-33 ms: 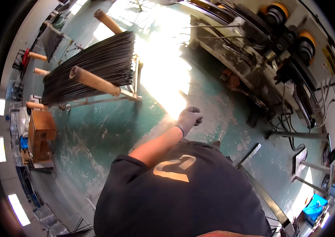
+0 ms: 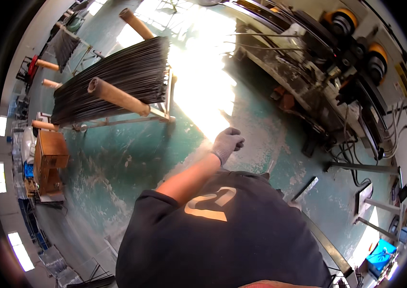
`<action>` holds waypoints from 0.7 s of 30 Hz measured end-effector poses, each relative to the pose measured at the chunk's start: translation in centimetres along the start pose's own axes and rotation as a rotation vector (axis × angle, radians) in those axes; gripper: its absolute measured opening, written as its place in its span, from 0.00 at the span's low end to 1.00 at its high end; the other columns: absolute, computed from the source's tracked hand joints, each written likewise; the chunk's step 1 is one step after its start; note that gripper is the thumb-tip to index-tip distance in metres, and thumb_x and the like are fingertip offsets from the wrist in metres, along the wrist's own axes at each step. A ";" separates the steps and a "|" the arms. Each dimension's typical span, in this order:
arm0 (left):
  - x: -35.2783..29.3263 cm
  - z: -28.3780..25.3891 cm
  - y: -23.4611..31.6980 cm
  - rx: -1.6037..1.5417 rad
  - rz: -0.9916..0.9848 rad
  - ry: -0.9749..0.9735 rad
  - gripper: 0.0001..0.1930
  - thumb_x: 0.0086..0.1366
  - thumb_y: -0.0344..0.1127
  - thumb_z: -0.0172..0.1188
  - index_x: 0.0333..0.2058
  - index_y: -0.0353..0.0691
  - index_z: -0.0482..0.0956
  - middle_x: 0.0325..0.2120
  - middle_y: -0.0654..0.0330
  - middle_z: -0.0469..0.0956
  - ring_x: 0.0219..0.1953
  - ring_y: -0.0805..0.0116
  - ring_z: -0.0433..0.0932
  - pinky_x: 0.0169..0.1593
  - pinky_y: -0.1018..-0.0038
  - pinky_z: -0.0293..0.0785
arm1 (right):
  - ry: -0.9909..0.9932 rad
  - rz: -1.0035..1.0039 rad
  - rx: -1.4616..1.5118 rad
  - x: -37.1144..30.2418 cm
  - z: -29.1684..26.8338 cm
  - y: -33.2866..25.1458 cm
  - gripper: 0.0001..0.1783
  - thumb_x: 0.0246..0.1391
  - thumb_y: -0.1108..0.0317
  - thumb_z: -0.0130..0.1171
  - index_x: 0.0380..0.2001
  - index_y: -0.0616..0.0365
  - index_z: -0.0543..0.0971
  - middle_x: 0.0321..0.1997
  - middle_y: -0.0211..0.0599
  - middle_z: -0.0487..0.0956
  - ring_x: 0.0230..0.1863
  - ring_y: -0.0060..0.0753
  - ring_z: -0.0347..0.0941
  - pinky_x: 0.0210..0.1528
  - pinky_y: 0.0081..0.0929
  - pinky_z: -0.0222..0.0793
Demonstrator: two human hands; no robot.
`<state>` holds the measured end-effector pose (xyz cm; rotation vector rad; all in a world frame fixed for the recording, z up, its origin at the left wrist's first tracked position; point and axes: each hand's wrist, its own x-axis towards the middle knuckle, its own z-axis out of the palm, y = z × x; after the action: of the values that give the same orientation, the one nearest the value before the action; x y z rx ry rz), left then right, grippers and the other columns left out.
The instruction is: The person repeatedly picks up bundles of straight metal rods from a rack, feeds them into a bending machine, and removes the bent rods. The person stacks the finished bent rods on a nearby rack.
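My left hand [image 2: 228,144], in a light grey knit glove, is held out in front of my dark shirt. Its fingers are curled in and nothing sticks out of them. Below it lies the worn green floor [image 2: 174,158], near a bright patch of sunlight. Of my right hand [image 2: 295,205] only a pale sliver shows past the right side of my shirt. The fingers are hidden. Close to that sliver are a short metal bar [image 2: 305,188] and a longer flat metal bar [image 2: 327,244]; whether the hand touches either cannot be made out.
Ahead on the left, a rack with cardboard-tube-covered arms [image 2: 119,97] carries a stack of long dark strips [image 2: 112,77]. A brown wooden cabinet [image 2: 52,149] stands at the left. Along the right runs a machine [image 2: 304,81] with hanging cables. A blue box [image 2: 381,254] sits lower right.
The view has shifted very slightly, with the rack a little further right. A pale sliver of my right hand now shows beside the metal bar. My left hand stays curled.
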<state>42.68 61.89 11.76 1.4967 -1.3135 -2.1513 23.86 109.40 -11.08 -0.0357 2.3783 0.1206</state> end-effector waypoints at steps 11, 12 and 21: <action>-1.3 -36.4 21.3 0.119 0.960 0.790 0.07 0.68 0.28 0.61 0.44 0.36 0.83 0.37 0.64 0.83 0.40 0.73 0.80 0.49 0.74 0.78 | 0.270 -0.817 0.216 -11.5 -16.5 -49.8 0.27 0.59 0.54 0.62 0.58 0.54 0.81 0.55 0.51 0.85 0.58 0.52 0.81 0.61 0.39 0.74; -1.1 -39.2 22.9 0.281 1.017 0.901 0.09 0.67 0.29 0.62 0.45 0.36 0.83 0.39 0.62 0.85 0.42 0.72 0.82 0.51 0.73 0.78 | 0.268 -0.880 0.183 -11.7 -16.0 -53.1 0.28 0.59 0.53 0.62 0.59 0.55 0.81 0.55 0.51 0.85 0.59 0.52 0.81 0.61 0.39 0.74; 5.8 -51.5 26.7 0.793 0.672 1.344 0.13 0.65 0.38 0.65 0.46 0.39 0.84 0.43 0.57 0.86 0.48 0.58 0.83 0.55 0.64 0.78 | 0.040 -1.427 -0.158 -26.1 -5.0 -83.2 0.39 0.54 0.52 0.70 0.67 0.59 0.74 0.63 0.55 0.80 0.64 0.56 0.76 0.66 0.46 0.71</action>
<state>74.96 14.85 23.72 1.7252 -1.6358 0.0178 44.43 25.85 4.13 -1.7173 1.8464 -0.3732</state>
